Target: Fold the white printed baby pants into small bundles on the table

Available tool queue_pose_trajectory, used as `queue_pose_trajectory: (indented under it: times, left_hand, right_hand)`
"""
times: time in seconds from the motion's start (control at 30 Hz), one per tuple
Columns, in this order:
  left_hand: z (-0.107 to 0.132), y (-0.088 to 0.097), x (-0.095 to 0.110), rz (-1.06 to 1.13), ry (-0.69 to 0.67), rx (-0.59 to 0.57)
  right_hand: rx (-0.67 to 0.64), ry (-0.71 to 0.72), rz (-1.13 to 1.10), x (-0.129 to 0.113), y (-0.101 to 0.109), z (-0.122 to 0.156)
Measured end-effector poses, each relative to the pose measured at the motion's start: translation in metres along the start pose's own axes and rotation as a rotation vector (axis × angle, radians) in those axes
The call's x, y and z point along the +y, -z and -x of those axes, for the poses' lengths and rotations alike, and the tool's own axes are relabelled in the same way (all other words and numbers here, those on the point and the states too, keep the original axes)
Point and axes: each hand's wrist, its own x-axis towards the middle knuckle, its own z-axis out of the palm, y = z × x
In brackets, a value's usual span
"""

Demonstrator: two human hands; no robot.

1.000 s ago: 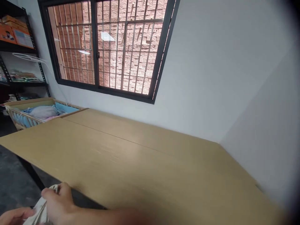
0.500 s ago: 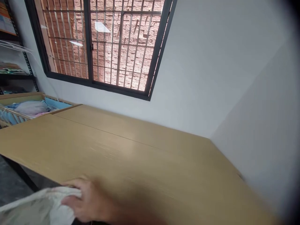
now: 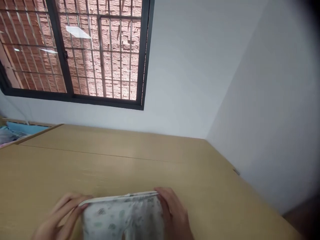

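Both hands have come up onto the bench (image 3: 225, 200) since the earlier frame, bringing the cloth (image 3: 122, 215) with them; half a second ago only one hand showed, dragging the cloth up at the near edge. The view has also swung right, so the basket (image 3: 15, 133) now sits at the far left, about 9 o'clock, well apart from the work.

Now the cloth, white with a small grey-green print, lies on the bench at 6 o'clock, its top edge a straight white band running from hand to hand. At about 7 o'clock the left hand (image 3: 58, 216) pinches the left end of that band, fingers curled on it. On the other side, near 5 o'clock, the right hand (image 3: 173, 215) is closed around the right end, thumb side on top. Its lower part runs out of view, so how it lies there cannot be told.

To do this step well, I judge the band should be kept taut and level between the two hands, and both ends set down together so no crease forms. Keeping the cloth well in from the near edge, with the pull even on both sides, should stop it from skewing.
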Motion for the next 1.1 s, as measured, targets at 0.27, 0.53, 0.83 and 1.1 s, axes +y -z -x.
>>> queue_pose_trajectory:
  times: [0.27,0.53,0.83,1.1]
  left_hand:
    - [-0.091,-0.168,-0.051,0.07,0.161,-0.186]
    - [-0.144,-0.28,-0.106,-0.138,0.157,-0.329]
    - [-0.182,-0.319,-0.134,-0.297,0.197,-0.439]
    - [-0.196,-0.32,-0.104,-0.377,0.281,-0.444]
  right_hand:
    - [-0.104,-0.226,0.299,0.134,-0.038,-0.007]
    - [-0.279,-0.381,0.506,0.233,-0.084,-0.04]
    - [-0.458,-0.408,0.634,0.282,-0.109,-0.075]
    - [-0.515,-0.426,0.653,0.296,-0.12,-0.078]
